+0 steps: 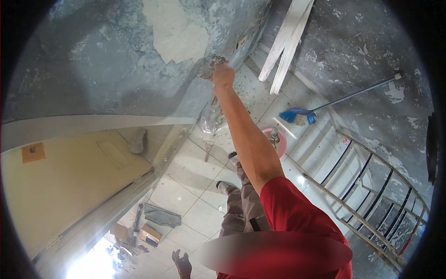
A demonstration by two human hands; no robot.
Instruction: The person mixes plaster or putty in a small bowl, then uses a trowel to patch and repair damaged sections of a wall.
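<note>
My right arm in a red sleeve reaches up to the mottled grey wall [111, 60]. At its end my right hand [224, 76] is closed round what looks like a scraper [206, 70], its blade smeared with plaster and against the wall. A pale bare patch [179, 35] spreads on the wall just above it. Low at the bottom edge my left hand [182, 265] is empty, its fingers apart and slightly curled. On the tiles below lie a clear plastic bag [211, 119] and a second scraper [208, 149]. A pink bucket [280, 144] with a trowel [274, 136] in it stands beside my right arm.
White boards [288, 42] lean in the far corner. A blue broom [297, 114] rests against the right wall, with a metal ladder [367, 195] nearer. At left are a cream door [69, 186], a stone-like lump [137, 141], a grey cloth [162, 215] and a small carton [151, 235].
</note>
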